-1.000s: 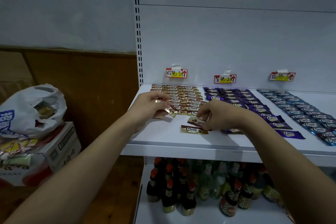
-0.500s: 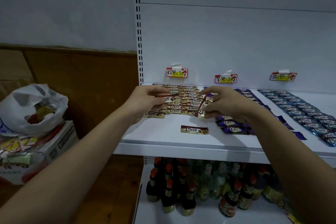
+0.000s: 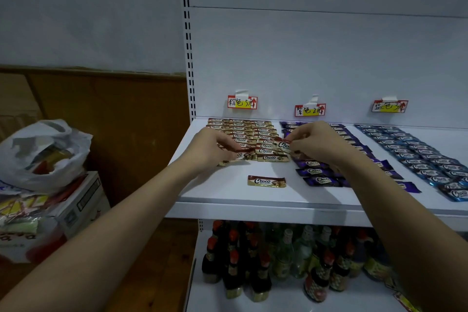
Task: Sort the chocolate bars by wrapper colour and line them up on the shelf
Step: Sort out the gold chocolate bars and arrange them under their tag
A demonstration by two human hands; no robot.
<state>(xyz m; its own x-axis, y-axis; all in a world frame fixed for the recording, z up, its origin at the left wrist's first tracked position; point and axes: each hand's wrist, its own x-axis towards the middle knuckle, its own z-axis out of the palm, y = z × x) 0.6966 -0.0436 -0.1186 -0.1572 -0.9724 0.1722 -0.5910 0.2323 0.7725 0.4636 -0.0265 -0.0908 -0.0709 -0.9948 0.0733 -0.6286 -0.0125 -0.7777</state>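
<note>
The right hand (image 3: 319, 143) is pinching a brown bar (image 3: 284, 144) by its end seam, holding it tilted at the right edge of the brown block (image 3: 249, 138) on the shelf (image 3: 228, 195); the left hand (image 3: 215, 148) is curling its fingers onto another brown bar (image 3: 240, 153) at the block's front left corner, though how firmly it is gripping cannot be told; a loose brown bar (image 3: 266, 181) is lying alone nearer the shelf's front edge, with purple bars (image 3: 319, 172) to its right and blue bars (image 3: 417, 149) beyond them; these bars are looking light and stiffish, with glossy wrappers likely to be slipping over each other, so taking them by the crimped ends or across the narrow sides seems to be working best, and setting them down gently should be keeping the rows from sliding.
</note>
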